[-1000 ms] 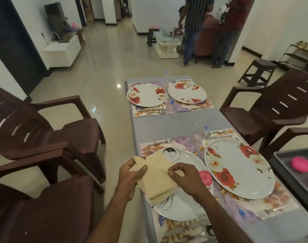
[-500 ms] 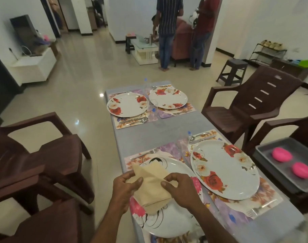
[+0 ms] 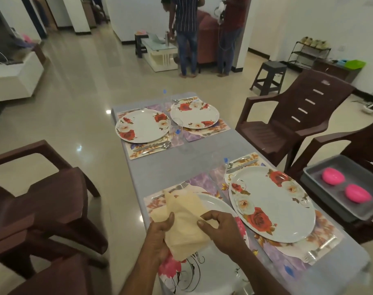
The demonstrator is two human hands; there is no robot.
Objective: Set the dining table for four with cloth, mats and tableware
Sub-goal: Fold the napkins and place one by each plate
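**Napkin opens wider over the near-left plate**

Since a second ago the cream napkin (image 3: 186, 222) has spread taller. Left hand (image 3: 160, 237) clenches its near-left edge; right hand (image 3: 220, 228) pinches its right corner, just above the near-left plate (image 3: 213, 271) on the counter (image 3: 170, 167). Folding is the step in hand; next, I judge, it needs creasing and laying down.

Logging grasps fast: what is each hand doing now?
Left hand: grips the folded cream cloth napkin.
Right hand: pinches the same napkin's edge.
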